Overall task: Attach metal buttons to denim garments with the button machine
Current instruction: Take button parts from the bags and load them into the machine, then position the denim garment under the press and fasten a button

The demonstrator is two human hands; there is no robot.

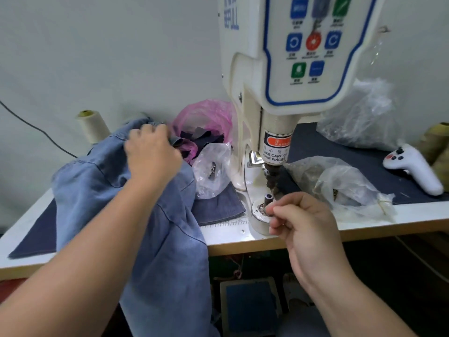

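A light blue denim garment (150, 215) is heaped on the left of the table and hangs over its front edge. My left hand (151, 154) grips a fold of it near the top of the heap. The white button machine (279, 76) stands at the centre, its dark punch (273, 176) above a round lower die (263, 210) with a small post. My right hand (306, 222) pinches a small metal piece, likely a button part, at the die's right edge; the piece is mostly hidden by my fingertips.
A pink bag (206, 122) of dark scraps and a clear bag (213, 171) lie left of the machine. More clear bags (340, 183) sit to its right with a white handheld device (413, 169). A thread cone (93, 127) stands at the back left. A pedal (250, 305) lies below.
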